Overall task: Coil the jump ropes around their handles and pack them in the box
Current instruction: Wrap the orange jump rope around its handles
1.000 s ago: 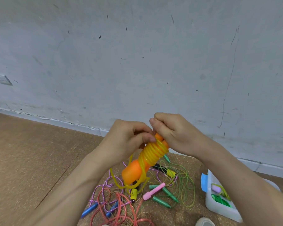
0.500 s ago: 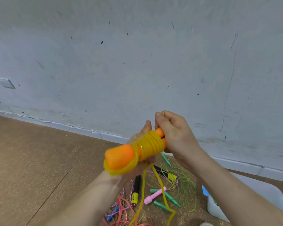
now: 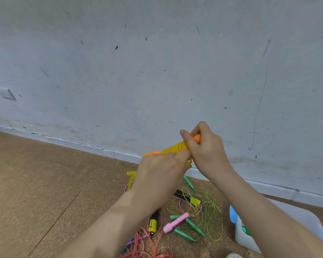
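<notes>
1. The right hand (image 3: 205, 151) gripped the far end of the orange handles (image 3: 197, 137), fingers curled round them, held up in front of the wall (image 3: 157, 71).
2. The left hand (image 3: 160, 175) was curled just below the bundle. Its fingertips seemed to pinch the yellow rope (image 3: 173, 148) beside the coil, though the exact hold was partly hidden.
3. Most of the yellow rope lay in tight turns round the handles. A loose tail (image 3: 131, 178) hung left of the left hand, so I judged this coil nearly wound but neither finished nor packed.
4. The box (image 3: 244, 241) stood on the floor (image 3: 45, 183) at lower right, largely behind the right forearm. Something green showed inside, probably a rope already packed; the rest of its contents could not be seen.
5. Loose on the floor between the arms lay a green rope (image 3: 211, 216) with green handles (image 3: 194, 225), a pink handle (image 3: 175, 222), a yellow-black handle (image 3: 153, 223), a red rope (image 3: 147, 246) and a purple cord (image 3: 183, 201). Several ropes were therefore left to coil and pack.
6. The yellow-black handle bore a dark mark too small to read. No brand or label was legible anywhere else.
</notes>
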